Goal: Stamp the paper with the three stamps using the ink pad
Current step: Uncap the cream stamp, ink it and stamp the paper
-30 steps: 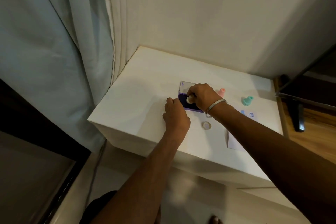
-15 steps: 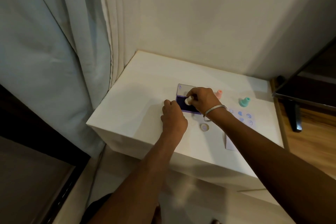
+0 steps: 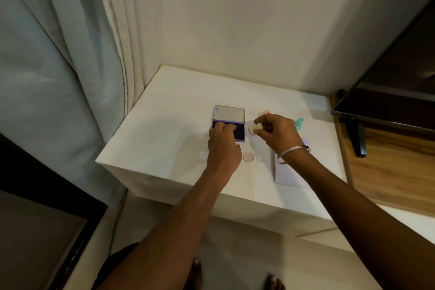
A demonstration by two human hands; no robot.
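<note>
Paper (image 3: pixel 288 175): lies flat at the table's (image 3: pixel 164 125) near edge, toward the right corner, partly under my right wrist; blue prints show at its far end.
Cap (image 3: pixel 248 157): small round disc on the table between my wrists, near the front edge.
Left hand (image 3: pixel 223 146): my fingers press on the ink pad's (image 3: pixel 229 128) near edge, steadying it.
Right hand (image 3: pixel 276 133): I pinch the cream stamp (image 3: pixel 254 128) just right of the pad, lifted clear of the ink.
Ink pad: mid-table, lid raised behind the dark purple ink.
Teal stamp (image 3: pixel 299 123): upright beyond my right hand.
Pink stamp (image 3: pixel 266 112): only its top shows behind my knuckles.
</note>
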